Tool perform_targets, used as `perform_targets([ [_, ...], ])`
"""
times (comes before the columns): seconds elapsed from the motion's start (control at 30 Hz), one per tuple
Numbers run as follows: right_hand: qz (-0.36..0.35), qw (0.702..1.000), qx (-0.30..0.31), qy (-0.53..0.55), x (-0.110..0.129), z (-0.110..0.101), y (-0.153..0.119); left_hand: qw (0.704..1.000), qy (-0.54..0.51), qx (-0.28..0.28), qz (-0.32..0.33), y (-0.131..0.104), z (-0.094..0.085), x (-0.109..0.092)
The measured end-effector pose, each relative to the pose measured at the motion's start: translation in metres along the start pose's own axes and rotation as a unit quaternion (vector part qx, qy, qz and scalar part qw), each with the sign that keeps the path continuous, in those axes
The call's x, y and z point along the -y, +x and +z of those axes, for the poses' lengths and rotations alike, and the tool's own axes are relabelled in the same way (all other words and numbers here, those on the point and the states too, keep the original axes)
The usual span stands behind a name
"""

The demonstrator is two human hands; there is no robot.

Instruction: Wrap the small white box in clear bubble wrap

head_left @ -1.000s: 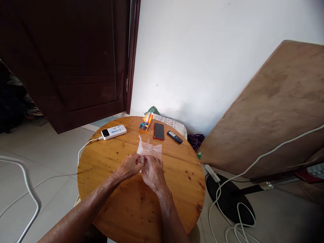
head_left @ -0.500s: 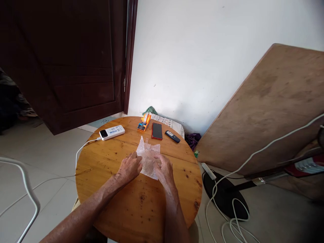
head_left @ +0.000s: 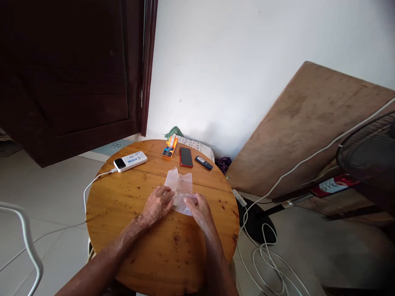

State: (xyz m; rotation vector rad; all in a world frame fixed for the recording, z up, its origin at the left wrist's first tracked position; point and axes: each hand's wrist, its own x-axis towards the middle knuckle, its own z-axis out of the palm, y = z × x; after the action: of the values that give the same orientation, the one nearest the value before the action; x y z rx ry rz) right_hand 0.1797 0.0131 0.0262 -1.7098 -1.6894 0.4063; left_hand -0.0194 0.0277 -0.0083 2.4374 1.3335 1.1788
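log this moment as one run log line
left hand on bubble wrap | right hand on bubble wrap | wrap flat on round table

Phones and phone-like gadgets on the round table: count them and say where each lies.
3, along the far edge: white power bank at left with a cable plugged in, red-cased smartphone in the middle beside the orange tape dispenser, small dark handset at right. Nothing else seems hidden.
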Motion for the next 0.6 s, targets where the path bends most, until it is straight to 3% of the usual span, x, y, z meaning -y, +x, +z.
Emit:
perform_targets([
  [0.13,0.05,0.999,-0.007,0.017,-0.007,0.007,0.0,1.0,-0.023,-0.01,0.003,-0.001,0.002,0.0],
  [0.33,0.084,0.993,0.06,0.048,-0.009,0.015,0.002,1.0,-0.023,-0.01,0.003,-0.001,0.001,-0.003],
  [0.6,0.094,0.993,0.012,0.073,-0.002,0.021,0.001,1.0,-0.021,-0.007,0.005,-0.003,0.002,-0.006],
])
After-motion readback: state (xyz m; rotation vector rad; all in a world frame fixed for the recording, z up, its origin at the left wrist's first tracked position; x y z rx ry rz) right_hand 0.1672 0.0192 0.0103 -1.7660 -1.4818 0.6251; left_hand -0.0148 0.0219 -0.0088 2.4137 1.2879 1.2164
